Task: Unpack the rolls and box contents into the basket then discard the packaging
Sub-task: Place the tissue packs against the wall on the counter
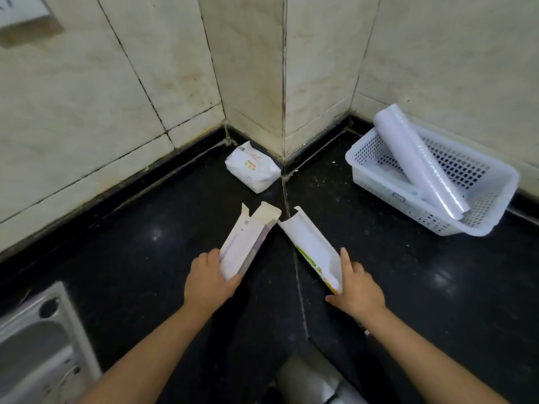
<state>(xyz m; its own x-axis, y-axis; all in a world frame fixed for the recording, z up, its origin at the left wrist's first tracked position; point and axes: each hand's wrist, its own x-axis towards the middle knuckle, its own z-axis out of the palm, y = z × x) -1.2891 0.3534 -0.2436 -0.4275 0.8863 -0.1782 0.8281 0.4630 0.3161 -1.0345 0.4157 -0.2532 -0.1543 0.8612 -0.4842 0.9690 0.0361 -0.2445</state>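
- Nearest the lens, low in the view: two bare forearms reaching forward over a black countertop (437,272), each ending in a hand at a long carton.
- Left hand (208,279): fingers curled round the near end of an opened white box (248,243), thumb side on its left face; holding it, not merely touching.
- White box: lying on the countertop, slanting up and to the right, far-end flaps standing open, pale purple edge along its right side.
- Right hand (357,290): index finger straight along the right edge of a second carton (313,249), the other fingers curled at its near end, thumb spread out low on the left; gripping that end.
- Second carton: white, green and yellow print near the hand, slanting up and to the left, open trough-like side facing up; far end just beside the flaps of the white box, touching or not cannot be told.
- Beyond both, in the tiled wall corner: small white wrapped pack (253,167) flat on the countertop, well apart from the cartons.
- Far right, against the wall: white perforated basket (379,173), with a clear-wrapped roll (420,161) leaning across it, upper end over the far rim, lower end resting at the near rim.
- Inside the basket beneath the roll: a pale flat item, too hidden to identify.
- Lower left: metal sink edge (43,330), blurred.
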